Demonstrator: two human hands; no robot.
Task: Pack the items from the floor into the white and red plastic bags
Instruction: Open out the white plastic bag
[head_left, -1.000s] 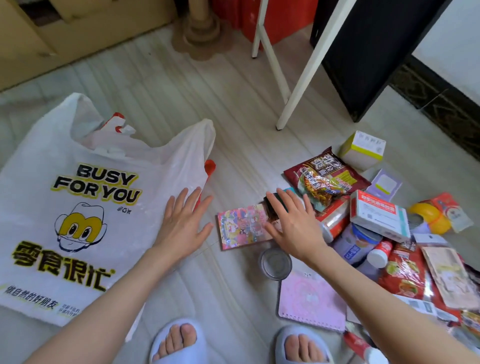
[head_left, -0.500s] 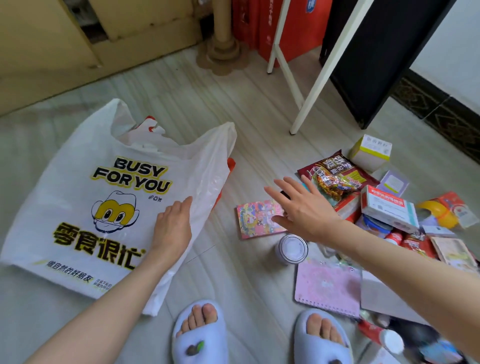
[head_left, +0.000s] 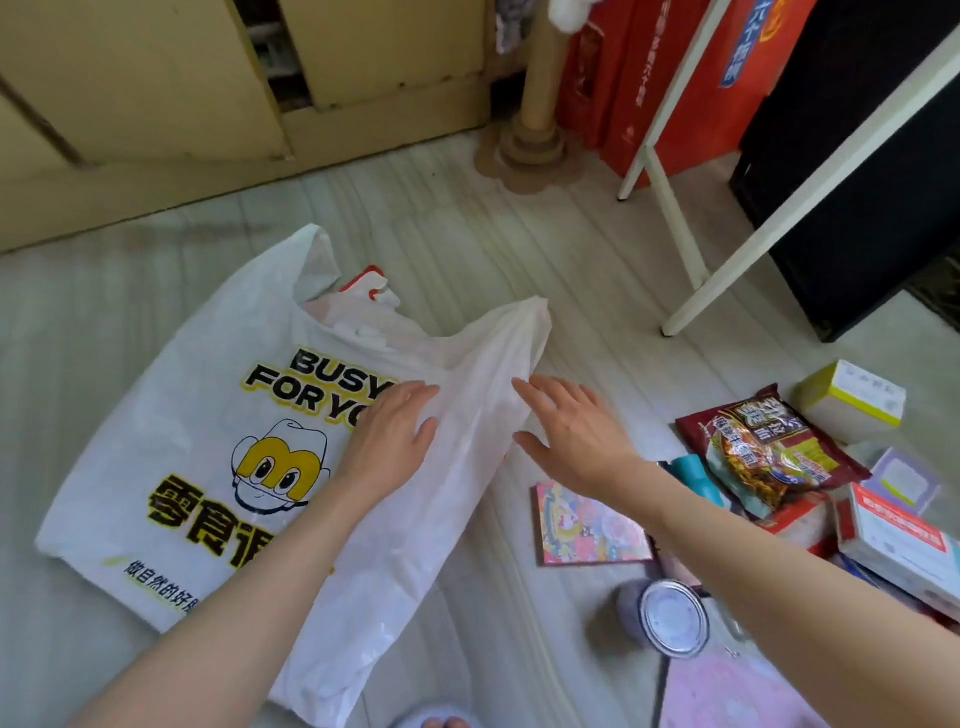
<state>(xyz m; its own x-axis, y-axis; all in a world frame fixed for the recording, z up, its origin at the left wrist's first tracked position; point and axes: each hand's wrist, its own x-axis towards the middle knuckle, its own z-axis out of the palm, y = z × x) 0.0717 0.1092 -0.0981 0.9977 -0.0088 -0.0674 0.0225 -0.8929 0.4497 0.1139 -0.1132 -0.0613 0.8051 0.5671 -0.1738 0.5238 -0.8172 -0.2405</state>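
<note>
My right hand (head_left: 576, 441) has left the pile of items (head_left: 810, 483) on the right and come over to the white bag (head_left: 208, 415) lying flat on the floor, so nothing is packed yet; both hands' fingers (head_left: 415, 400) lie straight and relaxed, my left hand (head_left: 387, 447) pressing the plastic, gripping nothing.

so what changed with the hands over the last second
The right hand left the item pile and crossed to the white bag, fingers straight at its right edge. The left hand slid further up the bag and rests flat. Nothing was picked up; the colourful card and tin lie as before.
</note>
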